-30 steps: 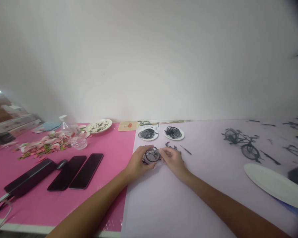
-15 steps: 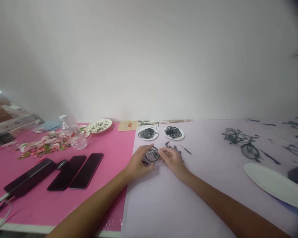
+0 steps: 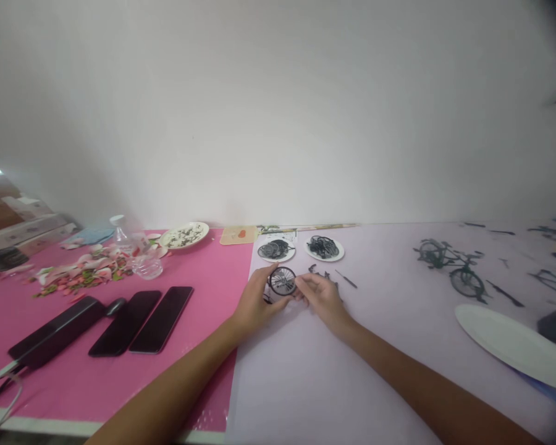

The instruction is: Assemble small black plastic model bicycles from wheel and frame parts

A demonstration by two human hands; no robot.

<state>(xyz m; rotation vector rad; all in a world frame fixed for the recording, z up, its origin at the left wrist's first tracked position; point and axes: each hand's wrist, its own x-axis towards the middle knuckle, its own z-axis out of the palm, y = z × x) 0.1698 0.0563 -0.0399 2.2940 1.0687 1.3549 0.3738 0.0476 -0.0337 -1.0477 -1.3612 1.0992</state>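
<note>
Between my hands is a small black spoked bicycle wheel [image 3: 282,281], tilted so its face shows. My left hand [image 3: 256,301] grips its left side, with the thumb below and the fingers above. The fingertips of my right hand [image 3: 323,299] pinch the wheel's right rim. Dark model parts stick out under the left fingers, too small to make out. Just behind my right hand lies a black bicycle frame part [image 3: 313,269], partly hidden by it. A thin dark screwdriver-like tool [image 3: 346,279] rests to its right.
Two white plates hold black parts: a left plate [image 3: 291,256] and a right plate [image 3: 341,253]. Farther right stands a model bicycle [image 3: 466,281] near a large white plate [image 3: 500,337]. Phones [image 3: 161,321], a power bank [image 3: 58,330] and a plastic bottle [image 3: 120,232] occupy the pink side.
The wheel has risen slightly and turned a little between my fingers. My left fingers have shifted up along its rim. My right hand stays almost in place.
</note>
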